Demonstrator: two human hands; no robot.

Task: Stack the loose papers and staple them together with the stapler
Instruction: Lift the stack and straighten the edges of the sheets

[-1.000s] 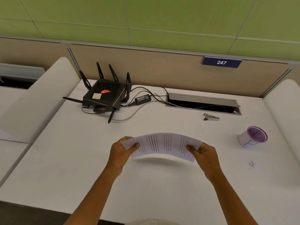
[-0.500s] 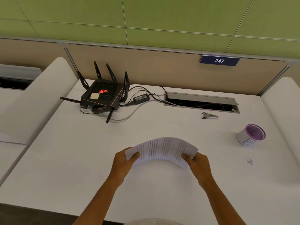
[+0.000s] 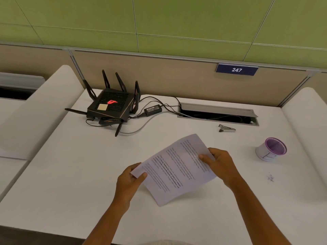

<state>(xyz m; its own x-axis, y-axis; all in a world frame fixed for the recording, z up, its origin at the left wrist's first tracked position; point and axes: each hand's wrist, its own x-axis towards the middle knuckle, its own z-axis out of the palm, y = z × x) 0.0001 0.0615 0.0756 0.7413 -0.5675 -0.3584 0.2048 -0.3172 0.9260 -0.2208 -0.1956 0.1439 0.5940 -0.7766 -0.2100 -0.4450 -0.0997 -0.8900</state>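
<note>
The printed white papers (image 3: 174, 169) are held as one stack above the white desk (image 3: 70, 165), turned diagonally with the text side up. My left hand (image 3: 130, 181) pinches the stack's near left corner, thumb on top. My right hand (image 3: 219, 165) grips its right edge. How many sheets are in the stack cannot be told. A small grey stapler (image 3: 226, 128) lies on the desk beyond my right hand, untouched, just in front of the cable slot.
A black router (image 3: 111, 108) with antennas, its power brick (image 3: 153, 109) and cables sit at the back left. An open cable slot (image 3: 217, 113) runs along the back. A white cup with a purple rim (image 3: 271, 149) stands at the right. Padded dividers flank the desk.
The papers were bowed and held level between both hands; now they lie flatter and are rotated diagonally, with my right hand further away and my left nearer. The stapler has not moved.
</note>
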